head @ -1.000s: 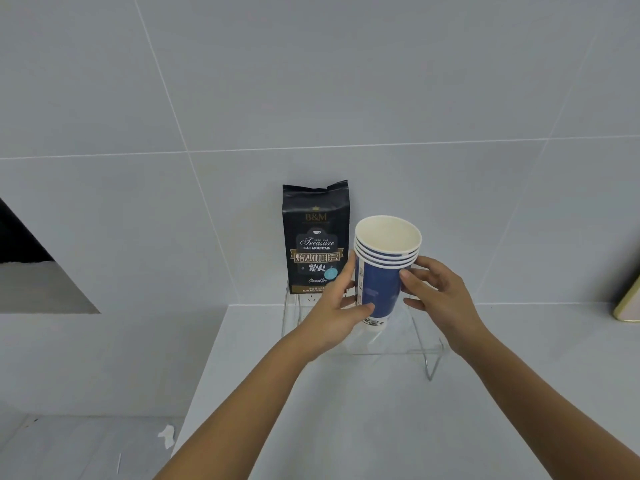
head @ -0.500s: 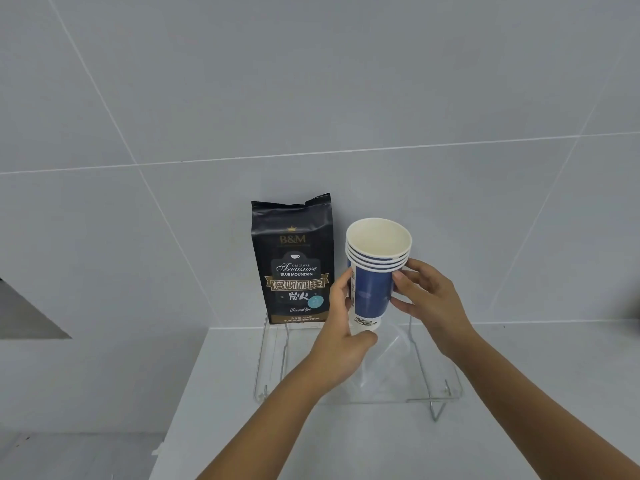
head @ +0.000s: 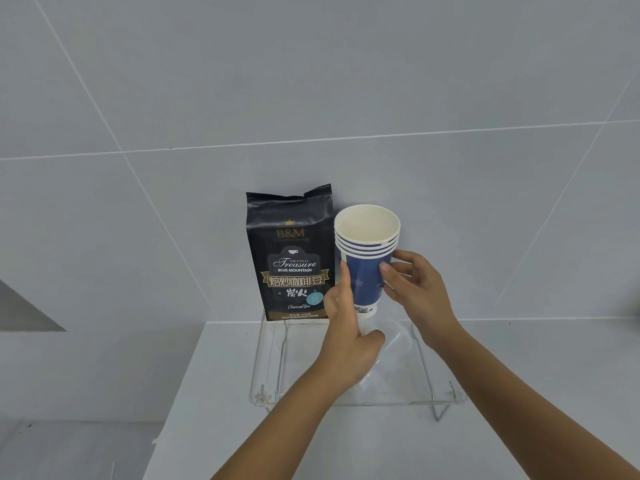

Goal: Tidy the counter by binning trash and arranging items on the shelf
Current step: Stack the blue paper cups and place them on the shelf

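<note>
- Grey tiled wall [head: 311, 81] behind a white counter [head: 207, 427], with a clear acrylic shelf [head: 446, 393] below the fingers.
- Stack of blue paper cups [head: 365, 271]: long axis upright, mouth up, between both hands, just beside the coffee bean bag [head: 291, 258].
- Right hand [head: 419, 289]: thumb and fingers pinch the stack's right side.
- Left hand [head: 346, 341]: straight fingers flat against its left side, thumb beneath the base.
- Whether the base touches the shelf cannot be told.

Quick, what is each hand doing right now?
Left hand: open, straight fingers touching the side of the cup stack.
Right hand: holding the cup stack, thumb and fingers curled round it.
</note>
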